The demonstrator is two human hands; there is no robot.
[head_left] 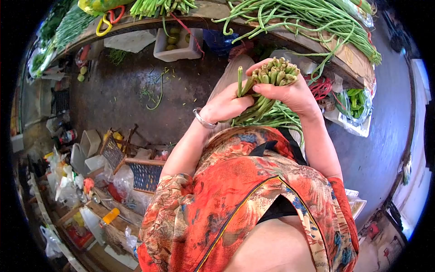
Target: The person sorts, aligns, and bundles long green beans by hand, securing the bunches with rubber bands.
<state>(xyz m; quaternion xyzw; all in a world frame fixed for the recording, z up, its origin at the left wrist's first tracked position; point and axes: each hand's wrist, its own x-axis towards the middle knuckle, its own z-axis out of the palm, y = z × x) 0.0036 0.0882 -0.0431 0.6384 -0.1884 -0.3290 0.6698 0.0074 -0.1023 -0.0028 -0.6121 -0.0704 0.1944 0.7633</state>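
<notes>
Dark floor [113, 90] stretches beneath a table [358, 75], with a white crate [181, 55] near its edge. The bunch [276, 75] is held over the lap, just off the table's near edge, toward its right corner; loose beans [308, 20] lie along that corner. The right hand [292, 97] is closed around the bunch below its cut ends, thumb across the front. The left hand [229, 104] is narrow, fingers bent against the bunch's side, with one stalk [240, 81] standing upright there, apart from the packed ends. Good handling here probably means a snug right grip, firm enough to stop slipping but not to bruise. The left fingers would do best to keep that stalk parallel and its tip level with the rest.
</notes>
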